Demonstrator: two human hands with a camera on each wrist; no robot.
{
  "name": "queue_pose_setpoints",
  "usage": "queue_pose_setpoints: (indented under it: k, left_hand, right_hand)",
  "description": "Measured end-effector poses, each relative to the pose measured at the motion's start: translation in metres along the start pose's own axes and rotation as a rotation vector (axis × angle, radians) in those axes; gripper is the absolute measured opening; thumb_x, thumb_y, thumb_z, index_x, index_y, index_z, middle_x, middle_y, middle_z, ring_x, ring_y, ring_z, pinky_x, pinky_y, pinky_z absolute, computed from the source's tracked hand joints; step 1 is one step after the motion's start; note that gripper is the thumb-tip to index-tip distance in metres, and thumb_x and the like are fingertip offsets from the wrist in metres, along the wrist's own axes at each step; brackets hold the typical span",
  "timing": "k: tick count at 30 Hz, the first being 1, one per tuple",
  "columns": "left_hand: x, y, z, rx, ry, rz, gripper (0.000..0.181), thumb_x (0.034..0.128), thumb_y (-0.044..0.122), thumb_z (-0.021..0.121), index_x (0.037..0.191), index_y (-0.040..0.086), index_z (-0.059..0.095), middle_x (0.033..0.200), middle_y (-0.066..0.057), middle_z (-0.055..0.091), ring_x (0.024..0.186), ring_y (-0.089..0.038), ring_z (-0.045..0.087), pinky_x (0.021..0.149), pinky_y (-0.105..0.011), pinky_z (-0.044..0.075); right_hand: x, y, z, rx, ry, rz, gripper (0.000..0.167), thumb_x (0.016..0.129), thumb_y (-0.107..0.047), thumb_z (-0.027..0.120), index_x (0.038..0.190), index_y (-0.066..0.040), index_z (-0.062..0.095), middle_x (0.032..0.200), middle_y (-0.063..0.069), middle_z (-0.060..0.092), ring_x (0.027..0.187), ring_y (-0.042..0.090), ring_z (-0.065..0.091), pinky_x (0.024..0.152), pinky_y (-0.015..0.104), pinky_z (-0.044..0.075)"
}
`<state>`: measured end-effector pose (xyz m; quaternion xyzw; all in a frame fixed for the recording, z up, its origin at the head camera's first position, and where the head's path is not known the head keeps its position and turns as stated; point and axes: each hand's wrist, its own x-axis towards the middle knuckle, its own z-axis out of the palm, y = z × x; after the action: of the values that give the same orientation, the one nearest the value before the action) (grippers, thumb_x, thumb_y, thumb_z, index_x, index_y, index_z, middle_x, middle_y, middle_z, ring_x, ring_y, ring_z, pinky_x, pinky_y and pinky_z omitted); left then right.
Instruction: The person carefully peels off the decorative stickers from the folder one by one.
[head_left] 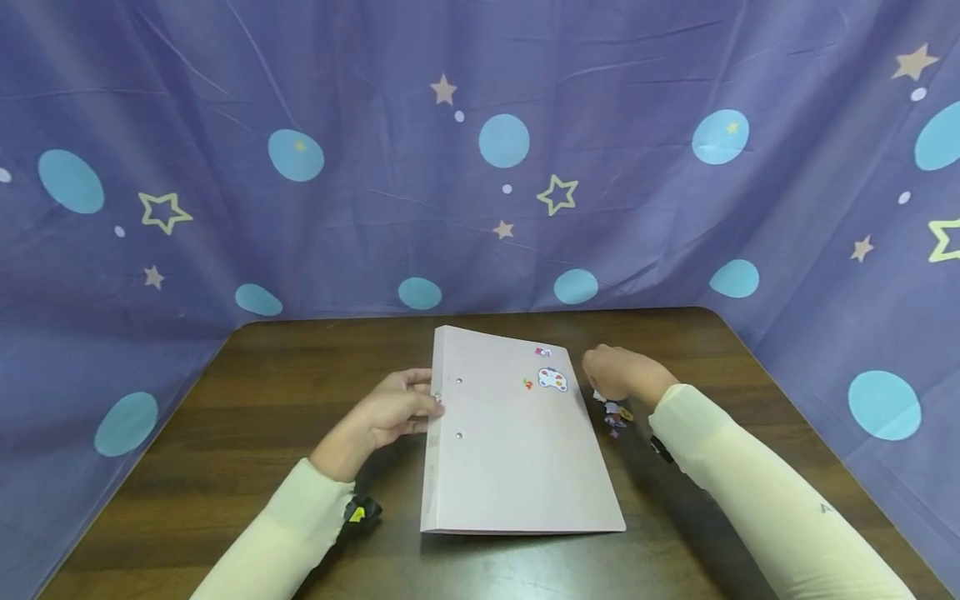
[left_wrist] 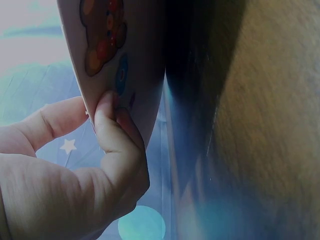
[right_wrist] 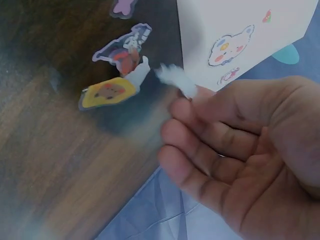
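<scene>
A pale pink ring binder lies on the table, its spine to the left and raised. My left hand pinches the spine between thumb and fingers; in the left wrist view a brown bear sticker shows on the binder's side. On the cover are a white bear-face sticker and smaller ones. Beyond the cover's right edge, my right hand pinches a small white piece with a jagged edge between thumb and forefinger. Several loose stickers lie on the table beside that hand, some overlapping.
The brown wooden table reaches back to a purple-blue curtain patterned with stars and dots. Each wrist wears a dark strap, the left one with a yellow mark.
</scene>
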<state>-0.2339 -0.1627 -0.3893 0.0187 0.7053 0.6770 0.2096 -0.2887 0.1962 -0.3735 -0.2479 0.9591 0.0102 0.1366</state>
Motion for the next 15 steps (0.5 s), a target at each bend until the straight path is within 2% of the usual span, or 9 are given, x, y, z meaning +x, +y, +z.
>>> queue_pose_setpoints:
  k: [4, 6, 9, 11, 15]
  left_hand:
    - [0.0, 0.001, 0.0, 0.003, 0.004, -0.003, 0.081, 0.0866, -0.011, 0.062, 0.156, -0.009, 0.021, 0.134, -0.027, 0.054, 0.093, -0.02, 0.067, 0.087, -0.041, 0.058]
    - [0.0, 0.002, 0.0, 0.006, 0.007, -0.005, 0.081, 0.0865, -0.011, 0.063, 0.156, -0.009, 0.021, 0.134, -0.027, 0.054, 0.093, -0.02, 0.066, 0.087, -0.041, 0.057]
    - [-0.002, 0.003, 0.001, 0.012, 0.01, -0.009, 0.081, 0.0864, -0.011, 0.063, 0.155, -0.009, 0.021, 0.134, -0.027, 0.054, 0.093, -0.02, 0.066, 0.087, -0.041, 0.057]
    - [-0.003, 0.003, 0.001, 0.008, 0.014, -0.013, 0.08, 0.0861, -0.011, 0.063, 0.155, -0.009, 0.022, 0.134, -0.027, 0.055, 0.092, -0.02, 0.066, 0.086, -0.04, 0.057]
    - [-0.003, 0.003, 0.002, 0.004, 0.016, -0.012, 0.08, 0.0857, -0.012, 0.062, 0.155, -0.009, 0.022, 0.133, -0.027, 0.055, 0.092, -0.02, 0.066, 0.087, -0.04, 0.057]
  right_hand:
    - [0.0, 0.0, -0.003, -0.018, -0.033, 0.025, 0.02, 0.094, 0.001, 0.058, 0.079, -0.012, 0.061, 0.079, 0.003, 0.058, 0.078, 0.022, 0.057, 0.071, 0.038, 0.055]
    - [0.0, 0.0, -0.003, -0.017, -0.01, 0.026, 0.022, 0.094, 0.001, 0.057, 0.077, -0.012, 0.06, 0.076, 0.002, 0.056, 0.074, 0.021, 0.056, 0.068, 0.037, 0.054]
    - [0.001, -0.003, -0.002, 0.029, 0.07, 0.001, 0.026, 0.093, 0.002, 0.057, 0.071, -0.012, 0.057, 0.068, 0.001, 0.051, 0.063, 0.017, 0.05, 0.059, 0.034, 0.048]
    - [0.003, -0.006, 0.001, 0.058, 0.145, -0.043, 0.027, 0.093, 0.001, 0.059, 0.069, -0.011, 0.057, 0.065, -0.001, 0.049, 0.059, 0.015, 0.045, 0.055, 0.031, 0.043]
    - [0.01, -0.015, 0.006, 0.118, 0.251, -0.13, 0.021, 0.096, -0.006, 0.066, 0.075, -0.008, 0.064, 0.065, -0.004, 0.05, 0.057, 0.011, 0.042, 0.053, 0.026, 0.037]
